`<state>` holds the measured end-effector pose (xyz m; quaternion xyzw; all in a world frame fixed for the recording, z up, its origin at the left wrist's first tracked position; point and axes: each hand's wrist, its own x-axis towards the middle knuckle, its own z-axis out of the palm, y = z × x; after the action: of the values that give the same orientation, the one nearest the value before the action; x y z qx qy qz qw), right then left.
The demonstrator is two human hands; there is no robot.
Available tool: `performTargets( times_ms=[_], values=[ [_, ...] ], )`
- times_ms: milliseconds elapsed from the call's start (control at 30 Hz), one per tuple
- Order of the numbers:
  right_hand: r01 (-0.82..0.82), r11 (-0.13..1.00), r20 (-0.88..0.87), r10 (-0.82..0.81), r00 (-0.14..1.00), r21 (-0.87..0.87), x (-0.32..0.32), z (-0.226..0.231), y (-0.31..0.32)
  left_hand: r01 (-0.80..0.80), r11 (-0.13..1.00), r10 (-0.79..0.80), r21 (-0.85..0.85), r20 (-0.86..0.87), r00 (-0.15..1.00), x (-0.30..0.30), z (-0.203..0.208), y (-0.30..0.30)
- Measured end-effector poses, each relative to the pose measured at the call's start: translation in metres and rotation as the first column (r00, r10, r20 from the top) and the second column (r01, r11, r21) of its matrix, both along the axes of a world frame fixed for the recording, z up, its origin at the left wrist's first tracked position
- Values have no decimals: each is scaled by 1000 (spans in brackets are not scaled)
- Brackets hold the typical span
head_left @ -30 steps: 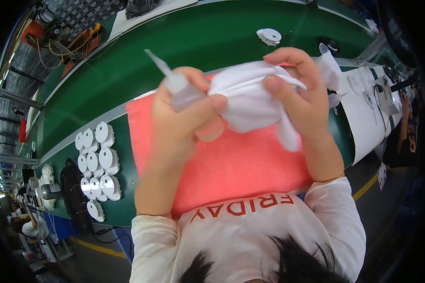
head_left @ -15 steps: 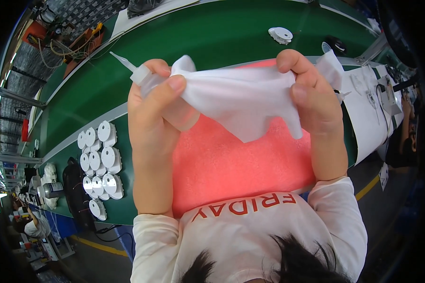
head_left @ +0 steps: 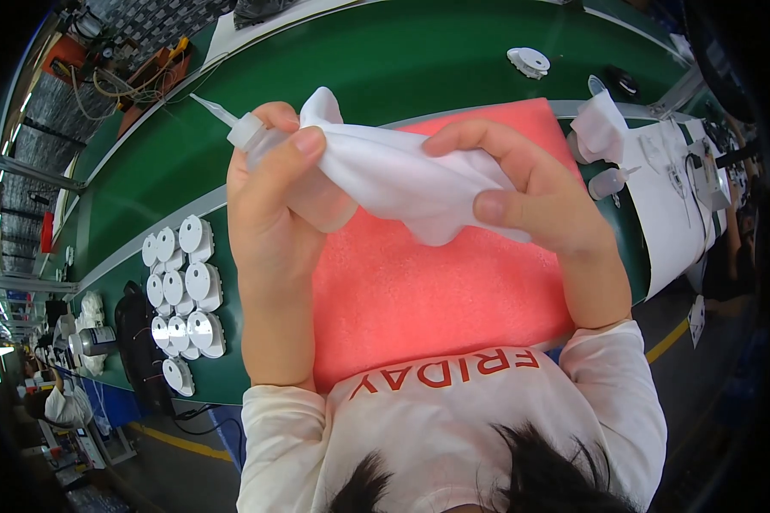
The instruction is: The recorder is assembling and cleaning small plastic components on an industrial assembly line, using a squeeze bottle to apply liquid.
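Note:
My left hand [head_left: 269, 192] is closed around a translucent squeeze bottle [head_left: 321, 203] with a long pointed nozzle, tilted to the upper left. The thumb of that hand also pinches one end of a white cloth [head_left: 393, 175]. The cloth stretches rightward to my right hand [head_left: 543, 184], whose curled fingers and thumb grip its other end. Part of the cloth is hidden behind those fingers. Both hands are raised over a pink foam pad [head_left: 436, 299] in front of me.
Several white round parts [head_left: 173, 287] stand in rows at the left on the green bench [head_left: 385, 68]. Another white part [head_left: 530, 62] lies at the far right. Beside the pad's right edge are a second squeeze bottle [head_left: 607, 183] and a white cloth or tissue [head_left: 600, 128].
My right hand has moved left, closer to my left hand, and the cloth is now less spread and more bunched. The left hand with the bottle has barely moved.

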<state>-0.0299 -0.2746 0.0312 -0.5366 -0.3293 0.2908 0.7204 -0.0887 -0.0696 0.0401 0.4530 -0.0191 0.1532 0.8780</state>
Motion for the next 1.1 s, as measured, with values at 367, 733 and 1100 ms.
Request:
performTargets(
  times_ms=[367, 733, 1100],
  values=[
    [448, 891, 96, -454, 886, 79, 7, 7, -14, -254, 670, 262, 697, 97, 960, -2, -1, -21],
    [261, 952, 80, -276, 958, 163, -10, 9, -15, 98, 618, -119, 780, -30, 992, -21, -1, -44],
    [142, 989, -92, -138, 986, 32, -16, 17, -6, 167, 534, -187, 829, -77, 979, -18, -9, -46]
  ],
)
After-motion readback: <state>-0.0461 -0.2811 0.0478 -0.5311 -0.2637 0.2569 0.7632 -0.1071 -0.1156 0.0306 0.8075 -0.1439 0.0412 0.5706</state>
